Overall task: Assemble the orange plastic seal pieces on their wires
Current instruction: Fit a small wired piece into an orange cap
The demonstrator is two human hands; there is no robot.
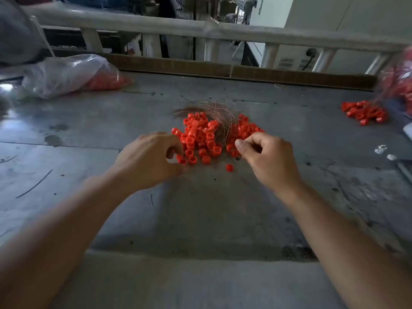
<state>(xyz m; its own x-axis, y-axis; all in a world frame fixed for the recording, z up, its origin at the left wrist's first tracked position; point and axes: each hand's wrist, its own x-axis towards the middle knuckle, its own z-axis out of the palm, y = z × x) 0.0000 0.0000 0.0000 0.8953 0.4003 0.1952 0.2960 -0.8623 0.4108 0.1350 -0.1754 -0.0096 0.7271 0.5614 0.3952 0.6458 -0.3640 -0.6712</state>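
Note:
A heap of small orange seal pieces (205, 137) lies in the middle of the grey table (89, 134). A bundle of thin copper wires (219, 113) lies across the heap's far side. My left hand (149, 159) sits at the heap's near left edge, fingers curled, thumb and fingertips closing around an orange piece (181, 160). My right hand (267, 159) is at the heap's near right edge, thumb and forefinger pinched together over the wire ends; whether a wire is between them is too fine to see. One loose orange piece (229, 167) lies between the hands.
A clear plastic bag (66, 74) with orange pieces lies at the far left. A second small heap of orange pieces (365, 112) lies at the right next to another blurred bag (399, 85). A cardboard strip (223, 70) and a white rail (200, 30) border the far edge.

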